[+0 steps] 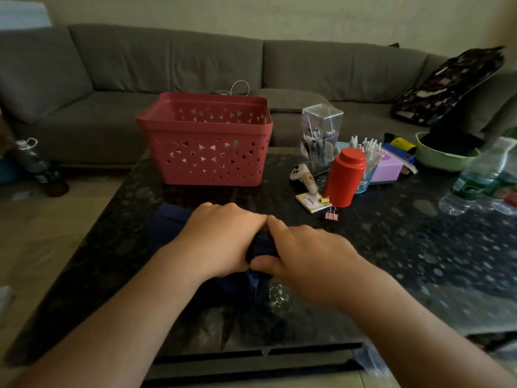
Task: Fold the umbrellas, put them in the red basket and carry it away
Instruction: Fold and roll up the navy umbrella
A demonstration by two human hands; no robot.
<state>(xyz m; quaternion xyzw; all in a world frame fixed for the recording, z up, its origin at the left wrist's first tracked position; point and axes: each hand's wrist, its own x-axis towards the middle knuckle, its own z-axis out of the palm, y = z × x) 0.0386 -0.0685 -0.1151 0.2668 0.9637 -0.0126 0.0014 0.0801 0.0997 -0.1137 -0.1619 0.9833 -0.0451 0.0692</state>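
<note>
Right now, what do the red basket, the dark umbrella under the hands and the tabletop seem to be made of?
Red basket: looks like moulded plastic, matte, with triangular cut-outs through its walls. Umbrella: dark navy fabric, probably synthetic, slightly sheened and creased where the left hand and right hand grip it. Tabletop: dark speckled surface, glossy and reflective, likely polished stone or glass; I can't tell which.

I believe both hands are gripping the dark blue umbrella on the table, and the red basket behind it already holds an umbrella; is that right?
Not quite: the head view shows the red basket empty. Both the left hand and the right hand do grip the dark blue umbrella on the table.
</note>
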